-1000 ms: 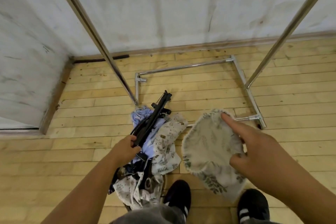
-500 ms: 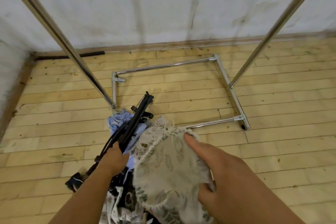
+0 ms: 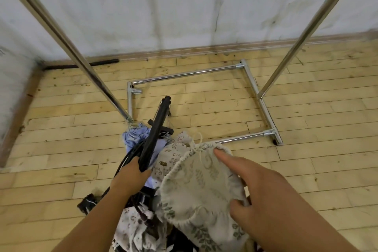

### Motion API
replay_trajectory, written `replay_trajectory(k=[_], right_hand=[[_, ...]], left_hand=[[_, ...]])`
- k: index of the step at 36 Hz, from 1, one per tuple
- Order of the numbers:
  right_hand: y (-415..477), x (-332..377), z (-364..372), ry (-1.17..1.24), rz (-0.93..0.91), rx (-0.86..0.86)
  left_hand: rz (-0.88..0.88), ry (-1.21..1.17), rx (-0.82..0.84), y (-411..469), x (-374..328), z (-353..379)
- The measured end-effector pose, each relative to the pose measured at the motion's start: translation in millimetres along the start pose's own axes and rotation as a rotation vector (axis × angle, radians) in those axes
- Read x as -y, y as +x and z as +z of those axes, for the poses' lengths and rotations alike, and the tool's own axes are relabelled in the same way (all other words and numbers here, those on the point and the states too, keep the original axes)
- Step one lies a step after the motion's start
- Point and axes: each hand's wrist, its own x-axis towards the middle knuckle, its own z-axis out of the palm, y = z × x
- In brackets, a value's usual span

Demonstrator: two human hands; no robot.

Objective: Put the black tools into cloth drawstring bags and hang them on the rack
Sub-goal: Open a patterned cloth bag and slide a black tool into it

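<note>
Left hand [image 3: 131,178]: our fingers curl tight round the lower end of the black tool [image 3: 155,129], and a loop of black cable is caught in the same grip.
Right hand [image 3: 259,188]: we pinch the leaf-print bag [image 3: 200,196] between thumb and curled fingers, while the index finger lies straight along its gathered rim.
Black tool: long and slim, it slants up and away from our left hand with its far end pointing toward the rack's base. It is just beside the bag, not inside it.
Leaf-print bag: held above the pile with its rim spread wide and a loose drawstring at the top edge.
Pile [image 3: 139,229]: more cloth bags are heaped on the floor beneath both hands, among them a blue cloth [image 3: 134,136] and an animal-print bag [image 3: 173,153]. We cannot tell apart the dark things mixed in.
Rack [image 3: 255,88]: chrome, with two uprights slanting out of view at the top and a rectangular base ahead of us.
Floor [image 3: 61,149]: pale wooden boards.
Room: a scuffed white wall [image 3: 163,6] with wooden skirting, meeting a corner at left.
</note>
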Motion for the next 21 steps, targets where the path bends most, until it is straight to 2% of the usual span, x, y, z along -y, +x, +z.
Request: replay_trajectory(k=[4,14,21], right_hand=[[-5,-7,-8,0.061,-0.018,-0.057],[-20,-14,-25,0.181,-0.062,-0.126],[-36,-4,-36,0.405,-0.126,-0.159]], left_hand=[[0.138,-0.127,-0.097,-38,-34,-32],[0.454,-0.152,-0.291,-144,-135,-123],[0.533,-0.048,-0.442,-216,-197,-111]])
